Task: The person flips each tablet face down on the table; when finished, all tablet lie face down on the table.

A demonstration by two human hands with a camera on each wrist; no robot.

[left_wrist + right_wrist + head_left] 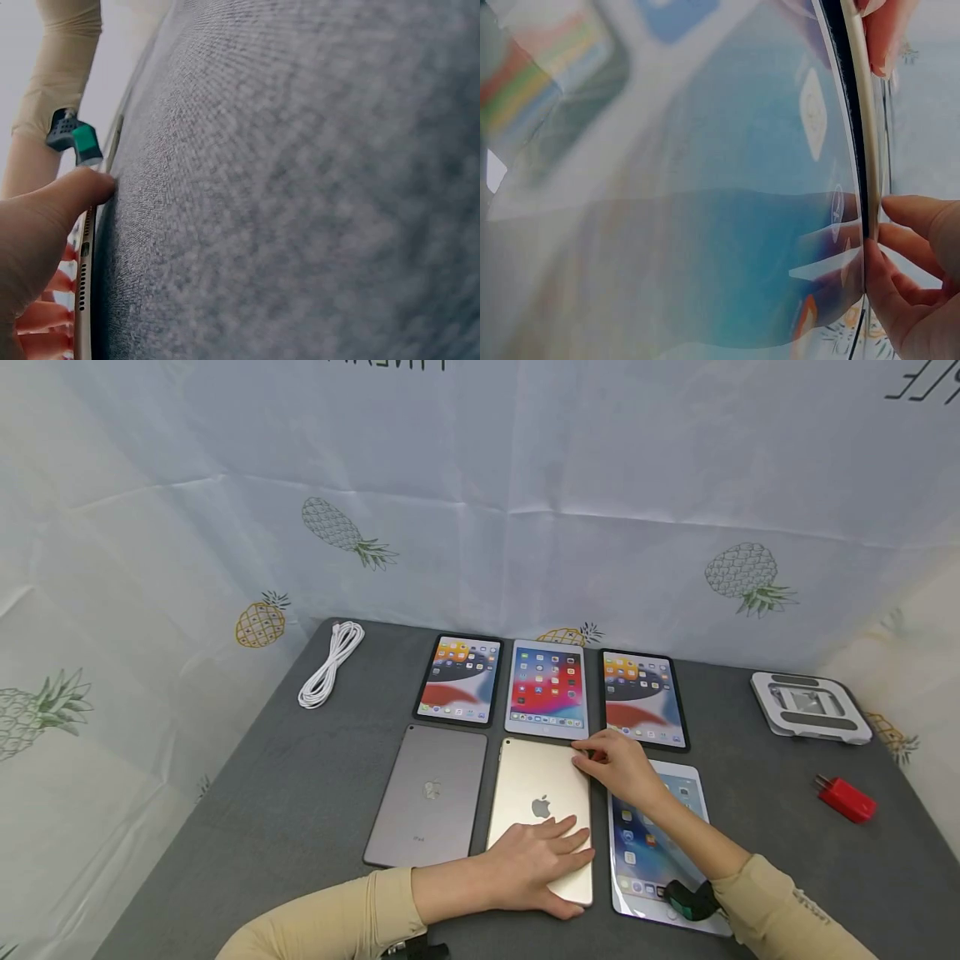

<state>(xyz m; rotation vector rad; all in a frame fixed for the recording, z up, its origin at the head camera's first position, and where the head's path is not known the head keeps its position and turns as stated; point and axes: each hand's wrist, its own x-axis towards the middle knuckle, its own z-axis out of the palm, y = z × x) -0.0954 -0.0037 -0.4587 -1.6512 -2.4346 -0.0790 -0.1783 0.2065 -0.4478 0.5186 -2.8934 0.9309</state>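
Observation:
A gold tablet (542, 777) lies face down on the grey table, its apple logo showing. My left hand (531, 864) rests spread on its lower part, fingers nearly straight. In the left wrist view the left thumb (86, 187) touches the bottom edge beside the port. With bent fingers, my right hand (618, 767) pinches the tablet's upper right corner. The right wrist view shows the right fingertips (881, 274) at the thin gold edge. Under the right forearm lies a white tablet (693, 785) with its screen lit; the arm covers part of it.
A grey tablet (431, 789) lies face down at left. Behind stand out a left black-framed tablet (459, 681), a white-framed tablet (547, 685) and a right black-framed tablet (645, 693), all lit. A white cable (330, 664), folding stand (812, 706) and red charger (846, 799) lie farther out.

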